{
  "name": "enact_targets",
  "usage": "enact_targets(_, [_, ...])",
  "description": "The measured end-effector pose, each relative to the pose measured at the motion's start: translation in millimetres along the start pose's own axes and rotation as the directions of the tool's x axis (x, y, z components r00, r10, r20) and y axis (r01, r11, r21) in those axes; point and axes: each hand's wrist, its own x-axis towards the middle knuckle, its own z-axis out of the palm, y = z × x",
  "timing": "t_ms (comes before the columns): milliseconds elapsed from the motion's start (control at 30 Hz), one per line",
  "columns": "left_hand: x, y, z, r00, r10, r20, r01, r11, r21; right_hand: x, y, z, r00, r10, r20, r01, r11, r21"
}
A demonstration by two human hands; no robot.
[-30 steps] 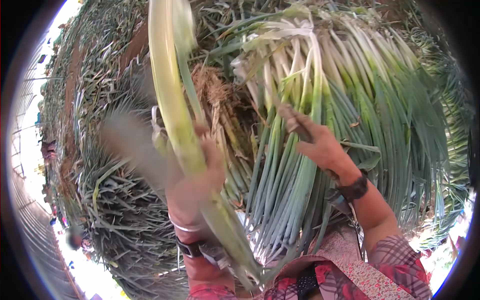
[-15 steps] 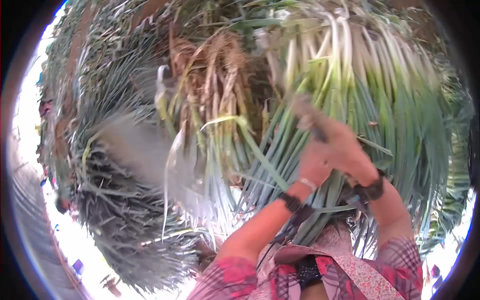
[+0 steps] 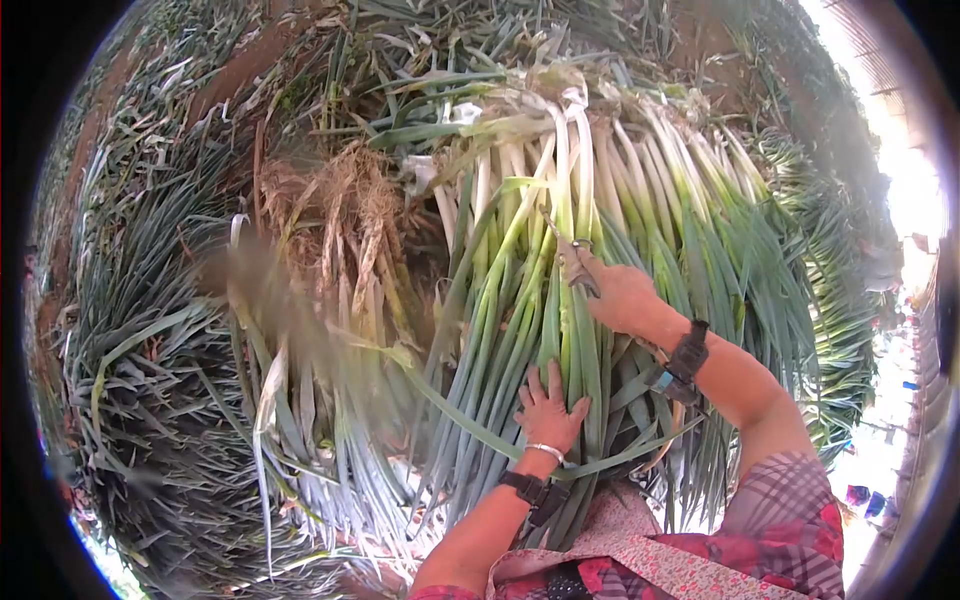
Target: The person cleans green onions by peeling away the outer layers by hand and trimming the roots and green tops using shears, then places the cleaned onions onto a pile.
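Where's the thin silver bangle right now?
Head view, low and near centre: the thin silver bangle is around the left wrist, between the left hand, spread on the long green leaves, and the black wrist strap.

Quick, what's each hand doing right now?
Left hand: open, fingers spread on the green onion leaves.
Right hand: closed around a small hand tool, exact type unclear.

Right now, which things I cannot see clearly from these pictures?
All in the head view:
- Handle of the small tool: hidden by the right hand.
- Palm of the left hand: turned down on the green leaves.
- Brownish smear: too blurred to name.
- Blue objects: too small.
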Motion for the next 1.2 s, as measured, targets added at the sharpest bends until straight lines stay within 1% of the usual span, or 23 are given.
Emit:
enact_targets(233, [0, 0, -3, 1.0, -0.009, 0.024, 0.009, 1.0, 0.03, 83, 3, -2, 0.987, -0.046, -0.154, 0.054, 0.997, 0.047])
enact_targets(300, [-1, 3, -10, 1.0, -0.003, 0.014, 0.003, 1.0, 0.026, 105, 1, -12, 0.997, -0.041, -0.069, 0.037, 0.998, -0.057])
enact_targets(367, [2, 5, -26, 0.998, 0.032, 0.062, -0.04, 0.991, 0.125, 136, 11, -7, 0.994, -0.07, -0.082, 0.066, 0.996, -0.054])
enact_targets(400, [9, -2, -32, 0.998, 0.027, 0.057, -0.033, 0.992, 0.12, 149, 14, -5, 0.995, -0.074, -0.063, 0.069, 0.995, -0.076])
enact_targets(433, [20, -11, -42, 0.984, 0.156, -0.081, -0.138, 0.972, 0.192, 158, 15, -8, 0.996, -0.075, -0.042, 0.071, 0.993, -0.099])
enact_targets(467, [33, -18, -52, 0.934, 0.291, -0.207, -0.229, 0.933, 0.279, 168, 17, -11, 0.997, -0.069, -0.037, 0.065, 0.994, -0.089])
enact_targets(500, [53, -22, -61, 0.936, 0.284, -0.207, -0.223, 0.935, 0.275, 180, 23, -12, 0.997, -0.073, -0.031, 0.07, 0.993, -0.091])
enact_targets(567, [93, -29, -74, 0.96, -0.085, -0.266, 0.115, 0.988, 0.099, 207, 33, -14, 0.979, -0.144, -0.146, 0.142, 0.99, -0.028])
enact_targets(600, [101, -33, -71, 0.959, -0.09, -0.269, 0.12, 0.988, 0.096, 217, 34, -18, 0.978, -0.15, -0.143, 0.148, 0.989, -0.03])
enact_targets(667, [115, -35, -64, 0.973, -0.223, -0.064, 0.202, 0.951, -0.235, 227, 35, -30, 0.915, -0.024, -0.404, 0.098, 0.982, 0.164])
enact_targets(700, [114, -33, -55, 0.972, -0.227, -0.064, 0.207, 0.95, -0.235, 223, 34, -33, 0.916, -0.026, -0.401, 0.1, 0.981, 0.165])
enact_targets(767, [99, -27, -30, 0.977, -0.171, -0.13, 0.156, 0.98, -0.122, 201, 27, -31, 0.95, -0.049, -0.307, 0.09, 0.989, 0.12])
enact_targets(800, [93, -18, -31, 0.978, -0.189, -0.091, 0.176, 0.974, -0.14, 189, 22, -30, 0.97, -0.131, -0.203, 0.164, 0.974, 0.156])
enact_targets(833, [91, -14, -29, 0.978, -0.189, -0.088, 0.176, 0.974, -0.141, 173, 7, -44, 0.992, -0.126, 0.032, 0.115, 0.966, 0.232])
enact_targets(900, [93, -7, -26, 0.967, -0.232, -0.1, 0.225, 0.971, -0.083, 170, 1, -30, 0.969, -0.244, -0.035, 0.246, 0.963, 0.11])
enact_targets(933, [95, -9, -23, 0.966, -0.234, -0.107, 0.226, 0.971, -0.079, 175, -1, -30, 0.969, -0.245, -0.031, 0.247, 0.963, 0.111])
enact_targets(1000, [98, -12, -20, 0.966, -0.24, -0.1, 0.231, 0.969, -0.089, 200, -8, -36, 0.969, -0.23, 0.091, 0.2, 0.945, 0.258])
enact_targets(1033, [98, -14, -20, 0.966, -0.24, -0.093, 0.232, 0.968, -0.095, 213, -10, -37, 0.98, -0.189, 0.056, 0.17, 0.955, 0.244])
enact_targets(1067, [99, -17, -20, 0.961, -0.26, -0.09, 0.252, 0.963, -0.092, 239, 3, -13, 0.921, -0.303, -0.244, 0.331, 0.94, 0.082])
enact_targets(1100, [102, -19, -21, 0.969, -0.239, -0.063, 0.229, 0.964, -0.133, 239, -3, -30, 0.967, -0.201, -0.159, 0.23, 0.955, 0.189])
enact_targets(1133, [102, -22, -21, 0.974, -0.222, -0.037, 0.212, 0.961, -0.179, 253, -2, -21, 0.979, -0.027, -0.2, 0.069, 0.976, 0.205])
enact_targets(1167, [104, -24, -14, 0.966, -0.256, -0.038, 0.245, 0.951, -0.187, 247, -8, -13, 0.917, 0.004, -0.398, 0.107, 0.961, 0.255])
enact_targets(1200, [108, -31, -7, 0.976, -0.211, -0.059, 0.196, 0.96, -0.198, 235, -15, -8, 0.939, 0.002, -0.343, 0.127, 0.926, 0.354])
